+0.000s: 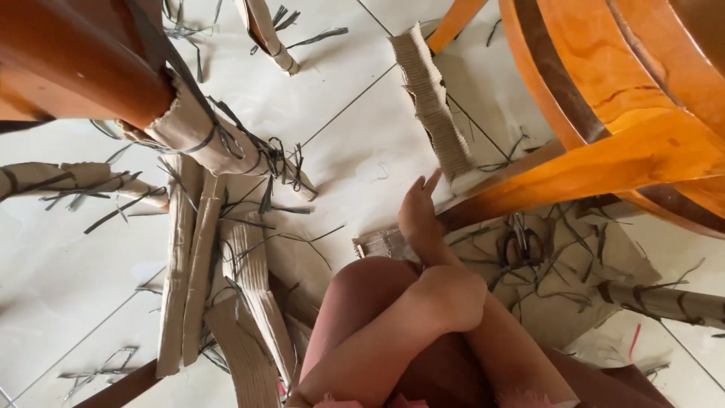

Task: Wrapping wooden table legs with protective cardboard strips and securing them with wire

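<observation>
- Corrugated brown cardboard strip [432, 98]: lies on the white tiled floor [355, 143] and runs from the top of view down towards my right hand [420, 217]. Its lower end is just beside my fingertips; I can't tell if they touch.
- Right hand: flat and low, fingers [430, 181] stretched out towards the strip, holding nothing.
- Left hand [453, 296]: curled and resting on my right forearm. Can't tell whether it grips or just rests there.
- Small torn piece of ribbed cardboard [380, 243]: on the floor, just left of my right hand.
- My bent knee [362, 283]: directly below that piece, under the left arm.
- Orange varnished wooden chair frame [604, 159]: to the right, its lower rail passing close by my right hand.
- Flat brown cardboard sheet [596, 249]: under the chair, strewn with thin dark plastic strap offcuts [521, 249].
- Long folded cardboard strips [189, 257]: laid side by side on the floor, well left of my knee.
- Dark brown wooden furniture leg [75, 68]: top left, its end wrapped in cardboard tied with dark strapping [219, 140].
</observation>
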